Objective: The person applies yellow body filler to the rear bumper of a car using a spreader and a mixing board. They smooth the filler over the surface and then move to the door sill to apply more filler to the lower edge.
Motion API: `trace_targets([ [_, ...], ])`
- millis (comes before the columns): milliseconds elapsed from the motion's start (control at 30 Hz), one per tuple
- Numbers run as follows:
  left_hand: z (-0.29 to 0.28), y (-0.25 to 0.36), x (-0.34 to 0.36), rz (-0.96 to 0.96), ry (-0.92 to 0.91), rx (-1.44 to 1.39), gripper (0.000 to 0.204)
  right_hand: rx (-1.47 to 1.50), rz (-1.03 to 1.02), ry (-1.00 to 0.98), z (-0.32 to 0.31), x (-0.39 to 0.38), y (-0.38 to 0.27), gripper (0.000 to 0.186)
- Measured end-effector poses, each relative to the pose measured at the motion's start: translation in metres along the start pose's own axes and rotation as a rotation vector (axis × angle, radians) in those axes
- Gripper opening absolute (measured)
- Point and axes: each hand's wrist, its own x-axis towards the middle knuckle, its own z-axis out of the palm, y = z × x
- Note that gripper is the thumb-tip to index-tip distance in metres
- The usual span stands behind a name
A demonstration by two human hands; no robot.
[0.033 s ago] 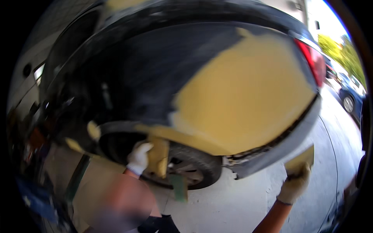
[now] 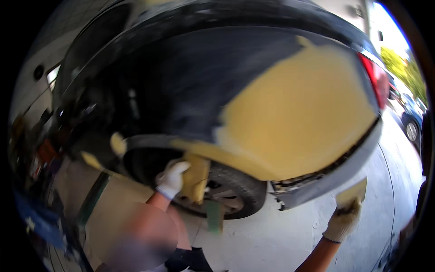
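Right hand (image 2: 343, 223) closed on spreader (image 2: 352, 192); left hand (image 2: 171, 179) gripping board (image 2: 196, 174).

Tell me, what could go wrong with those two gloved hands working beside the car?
The left hand holds a yellow-smeared board in front of the wheel, so some of the smear might end up there. The right hand holds a flat spreader near the grey bumper; a careless swing could knock it. If the yellow patch is soft, which I can't tell, a brush might mark it.
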Motion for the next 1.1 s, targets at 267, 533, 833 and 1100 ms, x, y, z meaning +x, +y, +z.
trace_targets([
  [267,-0.037,-0.044,-0.033,-0.046,0.259,-0.243,0.029,-0.465,0.112,-0.170,0.012,-0.096,0.075,0.047],
  [533,-0.039,-0.035,-0.088,-0.388,0.247,-0.457,0.046,0.039,0.709,-0.058,0.061,-0.218,0.049,0.015],
  [833,-0.020,-0.062,-0.160,-0.673,0.030,-0.264,0.049,-0.094,1.216,-0.268,0.105,-0.322,0.072,0.038],
  [1100,-0.013,-0.038,-0.183,-0.835,0.095,-0.333,0.045,-0.255,1.105,-0.540,0.093,-0.419,0.041,0.036],
])
